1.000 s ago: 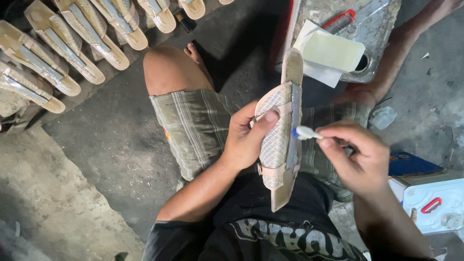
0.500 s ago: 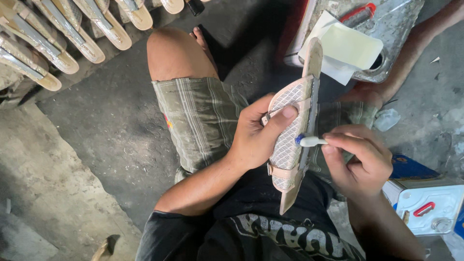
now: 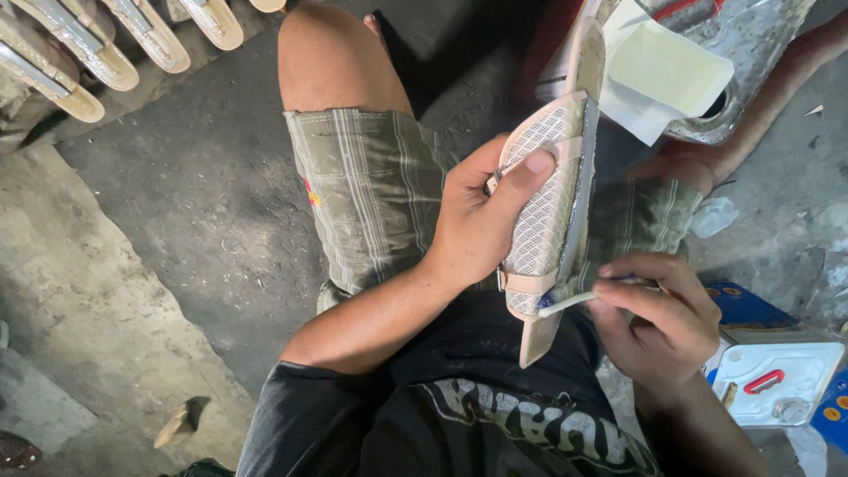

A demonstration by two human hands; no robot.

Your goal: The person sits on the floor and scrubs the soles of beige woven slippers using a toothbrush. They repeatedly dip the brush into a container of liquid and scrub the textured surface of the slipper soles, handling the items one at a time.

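In the head view, the person sits with both knees spread and holds a beige sandal (image 3: 548, 212) upright over the lap. The left hand (image 3: 481, 225) has its grip closed around the sandal from the left side: the thumb lies across the patterned insole and the fingers wrap behind it. The sandal stands almost vertical, with one end pointing up toward the metal can and the other end down toward the black shirt (image 3: 459, 415).

The right hand (image 3: 662, 318) is just to the lower right of the sandal. Its grip is pinched together on a small white brush (image 3: 570, 302), and the tip of this brush touches the edge of the sandal near the lower strap. The sandal is therefore between the two hands, held by the left one and touched by the tool from the right one.

Above the sandal, a dented metal can (image 3: 751, 53) stands on the floor, with pale sheets of paper (image 3: 667, 66) lying over it. To the lower right of the sandal, past the right hand, there is a white container with a red handle (image 3: 777, 380). Far to the upper left of the sandal, a row of other sandals (image 3: 106, 44) lies on the concrete floor (image 3: 177, 221). Nothing stands between the hands and the sandal.
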